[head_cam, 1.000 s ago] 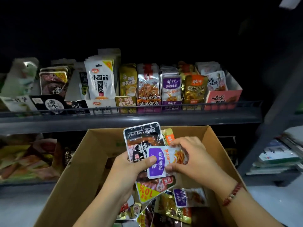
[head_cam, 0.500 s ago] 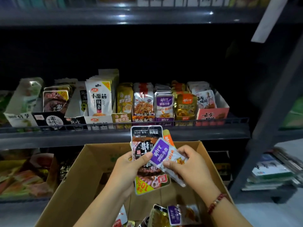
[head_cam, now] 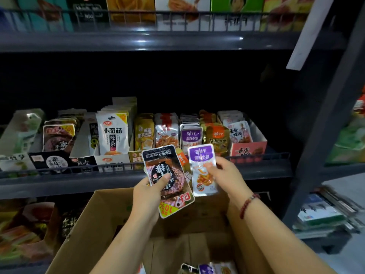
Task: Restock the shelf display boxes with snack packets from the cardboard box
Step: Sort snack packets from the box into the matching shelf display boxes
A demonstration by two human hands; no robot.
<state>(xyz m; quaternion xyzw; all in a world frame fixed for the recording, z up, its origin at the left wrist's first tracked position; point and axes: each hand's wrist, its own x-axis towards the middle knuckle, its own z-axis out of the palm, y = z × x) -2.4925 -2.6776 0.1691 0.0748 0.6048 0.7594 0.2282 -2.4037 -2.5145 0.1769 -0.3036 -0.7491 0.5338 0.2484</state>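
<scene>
- At centre frame we see the left hand (head_cam: 149, 191) gripping a glossy black packet (head_cam: 167, 179), thumb pressed flat on its front and fingers curled behind; an orange packet (head_cam: 181, 158) peeks from behind its upper right edge.
- Just right of it, the right hand (head_cam: 227, 177) pinches a shiny purple-and-white packet (head_cam: 202, 170) by its right edge, held upright; the two packets nearly touch.
- A red beaded bracelet (head_cam: 247, 204) circles the right wrist.
- The brown cardboard box (head_cam: 102, 224), matte with open flaps, fills the lower centre; more foil packets (head_cam: 209, 268) lie at its bottom.
- Across the middle of the frame, a dark metal shelf (head_cam: 79, 182) with a thin wire rail carries the paperboard display boxes (head_cam: 248, 151), rectangular with cut-down fronts, packed with upright packets.
- One row of matching purple packets (head_cam: 191, 135) stands directly above the held one.
</scene>
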